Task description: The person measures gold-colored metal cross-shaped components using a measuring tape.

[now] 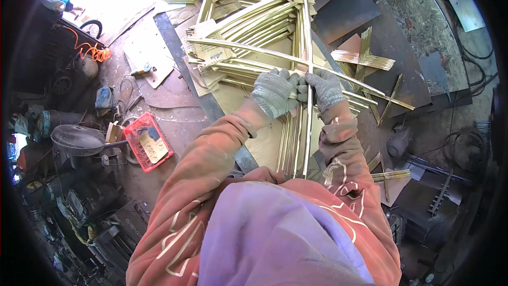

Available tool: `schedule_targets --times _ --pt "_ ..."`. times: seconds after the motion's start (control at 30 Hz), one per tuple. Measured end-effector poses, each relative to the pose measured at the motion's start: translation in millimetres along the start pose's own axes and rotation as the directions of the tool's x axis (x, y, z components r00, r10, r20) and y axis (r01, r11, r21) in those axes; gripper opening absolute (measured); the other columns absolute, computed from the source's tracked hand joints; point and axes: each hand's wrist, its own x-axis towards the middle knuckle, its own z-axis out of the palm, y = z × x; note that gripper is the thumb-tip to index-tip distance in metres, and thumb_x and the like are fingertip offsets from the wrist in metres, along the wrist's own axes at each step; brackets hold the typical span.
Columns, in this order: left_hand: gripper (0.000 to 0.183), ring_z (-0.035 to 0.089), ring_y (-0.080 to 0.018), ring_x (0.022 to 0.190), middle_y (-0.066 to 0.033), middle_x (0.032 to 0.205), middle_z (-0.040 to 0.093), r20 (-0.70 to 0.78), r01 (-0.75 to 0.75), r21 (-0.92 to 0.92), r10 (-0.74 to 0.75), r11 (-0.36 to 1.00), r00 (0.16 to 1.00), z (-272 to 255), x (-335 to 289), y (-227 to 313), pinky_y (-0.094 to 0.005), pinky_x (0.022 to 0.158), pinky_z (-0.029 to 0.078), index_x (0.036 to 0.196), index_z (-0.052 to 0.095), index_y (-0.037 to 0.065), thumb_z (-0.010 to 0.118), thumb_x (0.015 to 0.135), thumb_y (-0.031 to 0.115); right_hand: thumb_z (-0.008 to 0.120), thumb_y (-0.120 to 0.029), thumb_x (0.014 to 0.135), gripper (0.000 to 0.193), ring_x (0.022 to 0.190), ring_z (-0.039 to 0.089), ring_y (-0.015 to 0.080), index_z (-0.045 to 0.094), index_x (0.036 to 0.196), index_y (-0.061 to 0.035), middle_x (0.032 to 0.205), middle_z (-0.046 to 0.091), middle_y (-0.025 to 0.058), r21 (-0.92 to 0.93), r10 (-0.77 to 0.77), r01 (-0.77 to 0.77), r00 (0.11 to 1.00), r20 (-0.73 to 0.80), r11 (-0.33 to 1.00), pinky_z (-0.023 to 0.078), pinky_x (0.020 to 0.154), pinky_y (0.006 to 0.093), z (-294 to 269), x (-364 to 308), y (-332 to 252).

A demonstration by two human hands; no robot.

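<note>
Both of my hands wear grey knit gloves and meet at the crossing of two long, shiny gold-coloured metal strips. My left hand point(275, 92) is closed just left of the crossing, its fingertips partly hidden. On the right side, my right hand point(324, 88) grips the metal cross point(308, 132) where the strips meet. One strip runs lengthwise toward my body; the other slants across from upper left to lower right. Under and beyond them lie stacked gold strips point(264, 27), layered with brown paper point(212, 53).
Bundles of crossed gold strips point(365, 59) lie on dark sheet metal point(349, 13) to the right. At left are a red plastic crate point(168, 154), a fan point(78, 140) and a coiled orange hose point(96, 53). A dark metal edge point(185, 66) borders the work surface.
</note>
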Motion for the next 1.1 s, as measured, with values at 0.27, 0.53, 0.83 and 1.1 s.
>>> schedule_targets --times 0.27,0.53,0.83,1.1 --pt "0.070 0.067 -0.0392 0.105 -0.0165 0.109 0.067 0.046 0.032 0.001 -0.032 0.999 0.998 -2 1 1 -0.0497 0.089 0.054 0.131 0.063 0.011 0.081 0.074 0.048 0.074 -0.038 0.086 0.044 0.079 0.074 0.0322 0.072 0.095 0.0048 0.092 0.074 0.0244 -0.909 -0.424 0.227 0.904 0.062 0.351 0.057 0.073 0.0411 -12 9 -10" --pt "0.070 0.067 -0.0384 0.105 -0.0158 0.111 0.067 -0.046 0.057 -0.040 -0.058 0.998 0.997 13 -1 1 -0.0506 0.088 0.055 0.131 0.066 0.014 0.084 0.073 0.049 0.074 -0.042 0.084 0.049 0.085 0.072 0.0374 0.075 0.103 0.0030 0.094 0.074 0.0251 -0.909 -0.368 0.221 0.926 0.082 0.352 0.056 0.082 0.0422 -8 1 -15" --pt "0.061 0.065 -0.0368 0.108 -0.0164 0.111 0.067 -0.078 0.168 -0.098 -0.176 0.981 0.981 22 1 5 -0.0499 0.090 0.053 0.126 0.068 0.015 0.082 0.076 0.045 0.069 -0.041 0.089 0.047 0.111 0.068 0.0419 0.071 0.114 -0.0007 0.114 0.072 0.0250 -0.946 -0.266 0.155 0.961 0.078 0.285 0.053 0.099 0.0463 6 -14 -29" --pt "0.060 0.070 -0.0324 0.104 -0.0147 0.111 0.072 -0.107 0.341 -0.427 -0.421 0.837 0.901 1 -13 3 -0.0441 0.090 0.056 0.132 0.068 0.005 0.078 0.085 0.042 0.070 -0.047 0.092 0.051 0.098 0.071 0.0408 0.070 0.116 -0.0020 0.103 0.074 0.0216 -0.958 -0.275 0.122 0.960 0.048 0.258 0.055 0.089 0.0458 7 -39 -45"
